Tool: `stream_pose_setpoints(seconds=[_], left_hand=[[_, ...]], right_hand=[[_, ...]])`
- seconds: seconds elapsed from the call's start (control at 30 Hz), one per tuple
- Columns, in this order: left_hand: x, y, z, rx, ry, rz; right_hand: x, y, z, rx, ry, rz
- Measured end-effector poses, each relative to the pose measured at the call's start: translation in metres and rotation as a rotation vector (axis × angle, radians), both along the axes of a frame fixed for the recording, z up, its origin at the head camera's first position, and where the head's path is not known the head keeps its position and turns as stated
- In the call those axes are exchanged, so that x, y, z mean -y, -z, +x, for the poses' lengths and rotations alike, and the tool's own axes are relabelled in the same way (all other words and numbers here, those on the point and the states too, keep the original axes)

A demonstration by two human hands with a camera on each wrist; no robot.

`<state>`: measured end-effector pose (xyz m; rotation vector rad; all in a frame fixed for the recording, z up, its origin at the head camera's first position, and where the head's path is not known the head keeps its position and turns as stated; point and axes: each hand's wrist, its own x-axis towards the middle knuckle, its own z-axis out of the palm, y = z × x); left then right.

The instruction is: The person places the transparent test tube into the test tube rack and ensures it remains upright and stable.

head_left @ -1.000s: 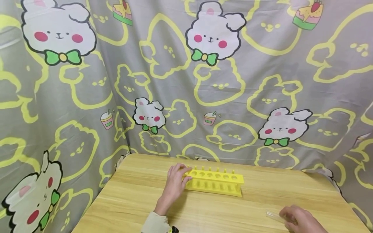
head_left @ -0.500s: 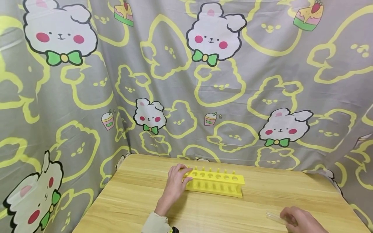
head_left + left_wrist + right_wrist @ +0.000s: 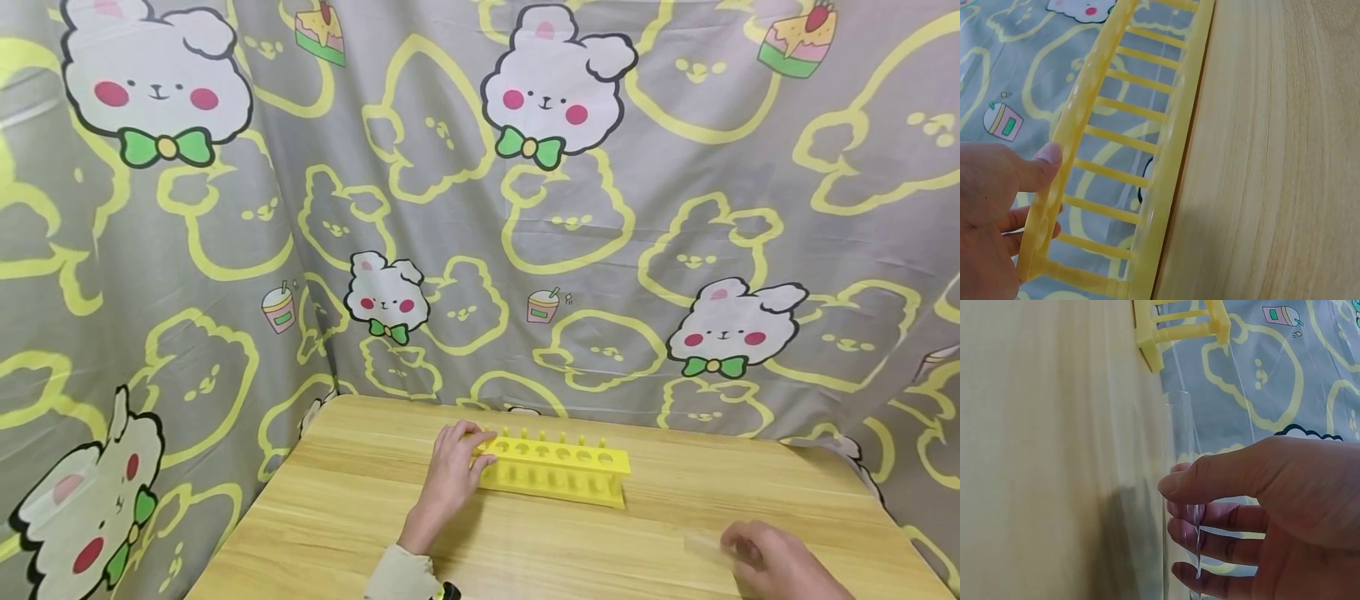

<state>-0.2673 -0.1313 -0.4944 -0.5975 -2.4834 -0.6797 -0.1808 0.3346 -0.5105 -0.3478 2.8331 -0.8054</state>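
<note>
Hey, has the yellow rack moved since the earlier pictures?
No. Judged against the back edge of the table in the head view, the yellow rack sits in the same place, with the left hand gripping its left end.

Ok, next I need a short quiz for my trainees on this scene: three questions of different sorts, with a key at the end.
1. What does the right grip hold?
A) a spoon
B) a clear tube
C) a cup

2. True or false: the tube stands in the rack.

3. Fill in: in the head view, the left grip holds the rack at its ____ end.

Key: 1. B; 2. False, it is in the right grip, apart from the rack; 3. left.
</note>
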Motion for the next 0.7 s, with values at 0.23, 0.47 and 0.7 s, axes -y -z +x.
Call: stream_pose_setpoints(seconds=[0.23,0.47,0.7], left_hand=[[0.001,0.0,0.001,-0.018,0.007,0.006],[0.0,0.001,0.0,-0.032,0.008,0.011],[0.0,0.001,0.0,-0.011,0.002,0.013]], right_hand=[[0.001,-0.008,-0.007,-0.066,-0.038,-0.005],[0.004,-0.017,-0.01,-0.201,-0.037,0.043],[0.01,-0.026,-0.01,-0.317,0.02,0.062]])
